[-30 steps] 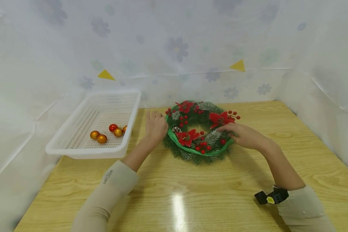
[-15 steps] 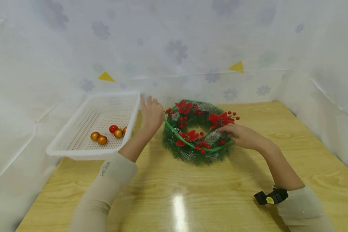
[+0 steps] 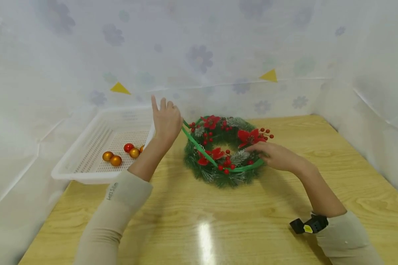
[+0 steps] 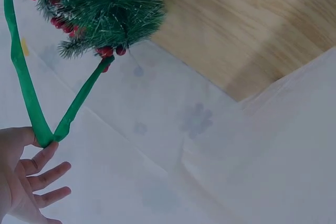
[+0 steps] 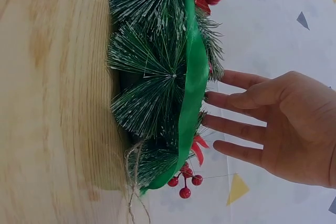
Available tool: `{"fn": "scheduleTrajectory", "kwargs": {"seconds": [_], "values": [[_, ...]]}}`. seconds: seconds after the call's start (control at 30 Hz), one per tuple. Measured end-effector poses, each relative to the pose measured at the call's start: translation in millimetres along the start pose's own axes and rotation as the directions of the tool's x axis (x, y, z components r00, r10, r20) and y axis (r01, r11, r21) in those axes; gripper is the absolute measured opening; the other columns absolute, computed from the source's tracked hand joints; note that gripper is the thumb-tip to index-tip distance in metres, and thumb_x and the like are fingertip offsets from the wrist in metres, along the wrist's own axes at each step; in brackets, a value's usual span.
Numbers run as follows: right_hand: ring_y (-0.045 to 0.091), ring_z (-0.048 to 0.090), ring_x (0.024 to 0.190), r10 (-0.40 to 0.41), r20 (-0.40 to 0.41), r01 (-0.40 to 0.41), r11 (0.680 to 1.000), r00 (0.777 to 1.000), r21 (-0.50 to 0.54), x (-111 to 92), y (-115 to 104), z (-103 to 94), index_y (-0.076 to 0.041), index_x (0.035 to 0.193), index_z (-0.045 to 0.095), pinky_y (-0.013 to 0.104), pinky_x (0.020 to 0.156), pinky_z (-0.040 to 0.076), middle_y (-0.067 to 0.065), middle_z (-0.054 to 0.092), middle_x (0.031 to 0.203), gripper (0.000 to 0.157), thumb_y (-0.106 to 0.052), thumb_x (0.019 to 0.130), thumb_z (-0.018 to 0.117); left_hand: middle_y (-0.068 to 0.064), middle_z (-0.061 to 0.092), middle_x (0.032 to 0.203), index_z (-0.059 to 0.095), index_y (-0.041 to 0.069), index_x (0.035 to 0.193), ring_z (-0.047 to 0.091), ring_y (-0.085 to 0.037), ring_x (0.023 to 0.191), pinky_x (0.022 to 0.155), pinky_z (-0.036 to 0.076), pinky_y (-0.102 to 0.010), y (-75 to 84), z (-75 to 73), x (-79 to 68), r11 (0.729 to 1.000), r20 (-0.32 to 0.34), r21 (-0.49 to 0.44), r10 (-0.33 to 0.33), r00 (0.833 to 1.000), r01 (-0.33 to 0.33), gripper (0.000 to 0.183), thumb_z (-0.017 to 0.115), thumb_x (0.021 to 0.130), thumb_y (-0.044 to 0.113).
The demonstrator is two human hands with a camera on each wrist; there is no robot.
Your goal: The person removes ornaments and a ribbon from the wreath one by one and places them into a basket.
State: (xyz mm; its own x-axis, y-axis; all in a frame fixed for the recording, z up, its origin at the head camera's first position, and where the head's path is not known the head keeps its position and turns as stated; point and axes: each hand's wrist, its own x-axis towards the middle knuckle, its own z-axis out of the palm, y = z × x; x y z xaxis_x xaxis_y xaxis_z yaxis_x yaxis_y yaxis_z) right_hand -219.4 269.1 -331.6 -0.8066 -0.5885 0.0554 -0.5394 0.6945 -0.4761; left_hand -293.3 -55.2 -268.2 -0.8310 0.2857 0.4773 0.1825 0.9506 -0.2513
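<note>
A green wreath (image 3: 213,176) with red poinsettias (image 3: 250,137), berries and frosted sprigs lies on the table. My left hand (image 3: 167,123) is raised to its left and pinches a green ribbon (image 3: 195,144) between thumb and forefinger. In the left wrist view the ribbon (image 4: 26,87) folds into a V at those fingertips, while the other fingers spread loosely. The ribbon stretches over the wreath's front to its right side. There my right hand (image 3: 280,156) rests with fingers extended at the sprigs; the right wrist view has its fingertips (image 5: 212,121) right at the foliage behind the ribbon.
A white plastic basket (image 3: 86,176) stands at the left, partly behind my left arm. It holds gold balls (image 3: 116,160) and a red ball (image 3: 128,147). A twine loop (image 5: 134,169) hangs from the wreath. Flower-patterned white sheeting (image 3: 199,44) encloses the table (image 3: 252,221).
My left hand has moved up and to the left, drawing the ribbon away from the wreath's left side into a taut slant. The right hand stays in nearly the same place.
</note>
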Motion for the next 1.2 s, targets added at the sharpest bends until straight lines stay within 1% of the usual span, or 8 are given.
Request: {"fn": "scheduleTrajectory", "kwargs": {"seconds": [0.2,0.3,0.43,0.6,0.77,0.83,1.03,1.2], "values": [[0.034,0.049,0.11,0.001,-0.001,-0.001,1.0,1.0,-0.011,0,-1,0.1,-0.003,0.127,0.053,0.048,0.085,0.044,0.015,0.051,0.124,0.037,0.006,0.091,0.048,-0.013,0.057,0.098,0.063,0.0,0.083,0.035,-0.033,0.121,0.105,-0.008,-0.054,-8.5,-12.9,5.5,1.0,0.039,0.024,-0.017,0.999,0.016,0.023,0.052,0.091,0.019],[0.033,0.049,0.112,0.002,-0.001,-0.002,1.0,1.0,-0.009,1,0,0.8,-0.004,0.127,0.053,0.049,0.086,0.044,0.015,0.051,0.124,0.037,0.006,0.091,0.048,-0.013,0.058,0.098,0.064,0.001,0.084,0.036,-0.033,0.121,0.105,-0.007,-0.054,-12.1,-17.7,7.4,0.999,0.023,0.037,-0.024,0.999,0.023,0.021,0.051,0.091,0.016],[0.034,0.047,0.114,-0.001,0.004,0.001,1.0,1.0,-0.007,1,1,2.3,-0.003,0.127,0.053,0.049,0.087,0.043,0.014,0.051,0.124,0.037,0.006,0.091,0.047,-0.014,0.06,0.098,0.064,0.001,0.083,0.037,-0.032,0.12,0.107,0.0,-0.053,-16.8,-22.5,8.4,0.998,-0.049,0.059,-0.032,0.998,0.035,0.022,0.048,0.092,0.012],[0.034,0.048,0.112,-0.008,-0.002,0.008,1.0,1.0,-0.009,1,1,2.0,-0.002,0.126,0.053,0.049,0.086,0.044,0.015,0.052,0.123,0.037,0.009,0.091,0.046,-0.015,0.06,0.1,0.066,-0.001,0.088,0.038,-0.033,0.121,0.107,0.002,-0.052,-23.8,-27.5,11.5,0.997,-0.144,0.079,-0.011,0.99,0.023,0.02,0.052,0.092,0.013],[0.033,0.05,0.111,0.004,0.0,-0.004,1.0,1.0,-0.004,0,1,1.1,-0.003,0.126,0.053,0.047,0.084,0.045,0.015,0.051,0.124,0.038,0.008,0.091,0.047,-0.016,0.063,0.096,0.067,-0.002,0.081,0.043,-0.033,0.116,0.107,0.007,-0.052,-36.2,-27.7,14.9,0.998,-0.306,0.059,0.034,0.952,-0.016,0.014,0.057,0.088,0.005],[0.033,0.05,0.11,0.002,0.0,-0.002,1.0,1.0,-0.003,0,1,1.5,-0.003,0.126,0.053,0.047,0.084,0.045,0.015,0.051,0.124,0.038,0.008,0.091,0.047,-0.016,0.063,0.095,0.066,-0.003,0.078,0.044,-0.034,0.115,0.107,0.007,-0.051,-42.1,-26.9,16.5,0.998,-0.345,0.049,0.043,0.937,-0.028,0.012,0.059,0.085,0.003],[0.033,0.051,0.109,-0.017,-0.003,0.017,1.0,1.0,-0.016,1,0,1.9,-0.002,0.126,0.053,0.046,0.083,0.046,0.015,0.052,0.123,0.037,0.008,0.091,0.047,-0.016,0.063,0.096,0.066,-0.004,0.079,0.046,-0.032,0.112,0.108,0.011,-0.049,-56.1,-32.9,22.9,0.999,-0.418,0.036,0.008,0.909,0.008,0.012,0.066,0.082,0.008],[0.032,0.051,0.108,-0.023,-0.005,0.023,1.0,1.0,-0.021,2,0,0.7,-0.002,0.126,0.053,0.045,0.082,0.046,0.015,0.052,0.122,0.037,0.008,0.091,0.046,-0.017,0.064,0.096,0.065,-0.005,0.076,0.047,-0.032,0.111,0.107,0.014,-0.049,-66.3,-46.0,30.5,0.999,-0.484,0.02,-0.025,0.875,0.04,0.015,0.056,0.086,0.003]]}}
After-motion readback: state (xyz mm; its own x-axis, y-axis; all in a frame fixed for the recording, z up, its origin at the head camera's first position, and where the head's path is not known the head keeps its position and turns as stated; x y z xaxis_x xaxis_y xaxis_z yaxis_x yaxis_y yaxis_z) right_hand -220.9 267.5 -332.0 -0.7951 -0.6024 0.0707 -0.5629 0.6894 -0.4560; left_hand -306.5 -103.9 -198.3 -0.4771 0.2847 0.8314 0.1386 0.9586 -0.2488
